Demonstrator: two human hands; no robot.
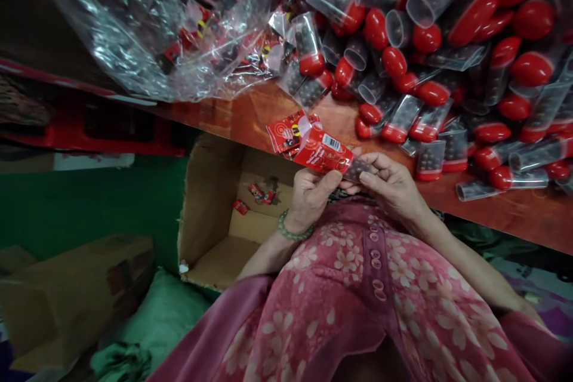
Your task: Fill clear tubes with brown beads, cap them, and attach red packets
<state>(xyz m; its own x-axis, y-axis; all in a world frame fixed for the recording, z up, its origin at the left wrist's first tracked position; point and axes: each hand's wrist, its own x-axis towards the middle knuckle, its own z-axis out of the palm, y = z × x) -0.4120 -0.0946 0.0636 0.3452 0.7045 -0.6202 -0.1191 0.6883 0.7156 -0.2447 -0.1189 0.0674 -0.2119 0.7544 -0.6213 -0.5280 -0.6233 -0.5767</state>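
Note:
My left hand [311,194], with a green bead bracelet at the wrist, pinches a red printed wrapper sleeve [324,152] that bears a barcode. The fingers of my right hand [394,185] are closed on a clear tube [357,171] of small dark balls. One end of this tube meets the sleeve's open end; how far it reaches inside is hidden. Beyond my left hand, more flat red wrappers [280,132] with a bee picture lie at the table's edge, partly under the sleeve.
Red-capped clear tubes [405,116] are heaped across the orange-brown table [242,110]. A clear plastic bag [147,54] with printed wrappers lies at the back left. Below the edge, an open cardboard box [210,191] holds several small red packs [256,192]. Another carton [89,286] stands lower left.

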